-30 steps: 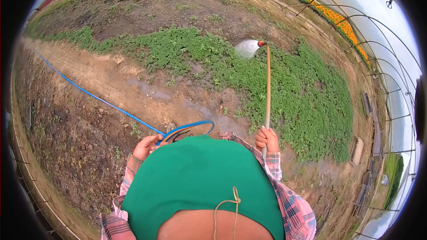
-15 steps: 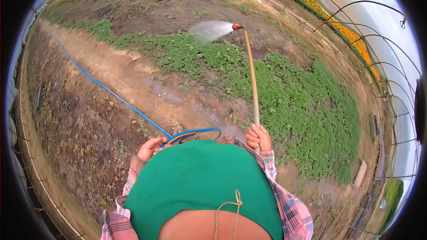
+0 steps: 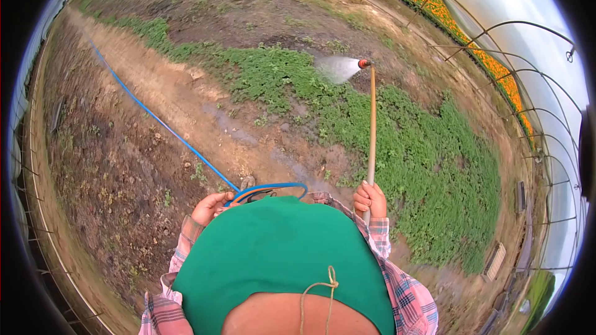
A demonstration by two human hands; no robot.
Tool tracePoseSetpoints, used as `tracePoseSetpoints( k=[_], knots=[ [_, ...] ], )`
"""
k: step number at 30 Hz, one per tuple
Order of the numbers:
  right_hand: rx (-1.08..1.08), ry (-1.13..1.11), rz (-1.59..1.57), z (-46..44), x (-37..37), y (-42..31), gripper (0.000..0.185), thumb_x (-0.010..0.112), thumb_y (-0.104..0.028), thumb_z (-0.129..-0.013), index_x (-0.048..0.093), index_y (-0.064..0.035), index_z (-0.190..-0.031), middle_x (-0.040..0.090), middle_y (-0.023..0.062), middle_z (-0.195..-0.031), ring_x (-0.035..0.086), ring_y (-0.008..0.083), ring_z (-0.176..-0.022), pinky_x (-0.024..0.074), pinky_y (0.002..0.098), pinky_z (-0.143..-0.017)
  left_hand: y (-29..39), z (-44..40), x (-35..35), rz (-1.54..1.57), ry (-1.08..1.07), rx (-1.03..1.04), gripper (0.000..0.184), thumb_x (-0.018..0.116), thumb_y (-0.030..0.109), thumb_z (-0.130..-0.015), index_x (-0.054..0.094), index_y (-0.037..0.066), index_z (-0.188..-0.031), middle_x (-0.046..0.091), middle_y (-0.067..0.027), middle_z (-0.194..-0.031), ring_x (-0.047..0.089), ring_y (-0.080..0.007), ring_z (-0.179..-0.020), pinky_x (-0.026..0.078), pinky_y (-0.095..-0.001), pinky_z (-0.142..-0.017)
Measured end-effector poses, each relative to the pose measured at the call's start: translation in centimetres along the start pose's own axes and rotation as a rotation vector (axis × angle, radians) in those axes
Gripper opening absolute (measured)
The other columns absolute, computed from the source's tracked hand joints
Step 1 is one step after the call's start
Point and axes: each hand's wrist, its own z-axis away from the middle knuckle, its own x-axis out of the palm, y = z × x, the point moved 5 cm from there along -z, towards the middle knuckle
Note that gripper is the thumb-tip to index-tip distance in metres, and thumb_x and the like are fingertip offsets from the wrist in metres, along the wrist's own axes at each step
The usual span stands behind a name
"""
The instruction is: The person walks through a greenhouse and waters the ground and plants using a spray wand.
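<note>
I look through one head-worn camera facing forward and steeply down, its round wide-angle view curving the outer scene. Nearest the lens is the wearer's bright green cloth top (image 3: 273, 242); past it come the bare left hand (image 3: 211, 208) and bare right hand (image 3: 370, 200), then the leafy green plant bed (image 3: 434, 174), its far edge well away.
</note>
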Motion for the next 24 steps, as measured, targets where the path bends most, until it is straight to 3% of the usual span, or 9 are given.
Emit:
tracePoseSetpoints(
  k=[10, 24],
  knots=[
    [0.178, -0.215, -0.102, -1.7, 3.5, 1.8, 0.009, 0.043, -0.009, -0.095, 0.042, -0.0081, -0.086, 0.033, -0.0031, -0.058, 0.03, 0.0039, -0.04, 0.0243, 0.0186, -0.031, -0.7, 1.2, 0.8, 0.047, 0.076, 0.039, 0.024, 0.04, 0.022, -0.096, 0.051, 0.001, -0.103, 0.048, -0.0082, -0.092, 0.039, -0.0019, -0.056, 0.036, -0.0147, -0.049],
    [0.168, -0.192, 0.024, -2.2, 3.2, 2.1, 0.015, 0.043, -0.011, -0.095, 0.04, -0.0082, -0.081, 0.032, -0.004, -0.057, 0.028, 0.0031, -0.041, 0.0234, 0.0186, -0.032, -0.8, 1.8, -0.3, 0.068, 0.076, 0.076, 0.025, 0.04, 0.021, -0.096, 0.053, 0.0, -0.103, 0.051, -0.0095, -0.092, 0.04, -0.0022, -0.054, 0.035, -0.0142, -0.047]
  ],
)
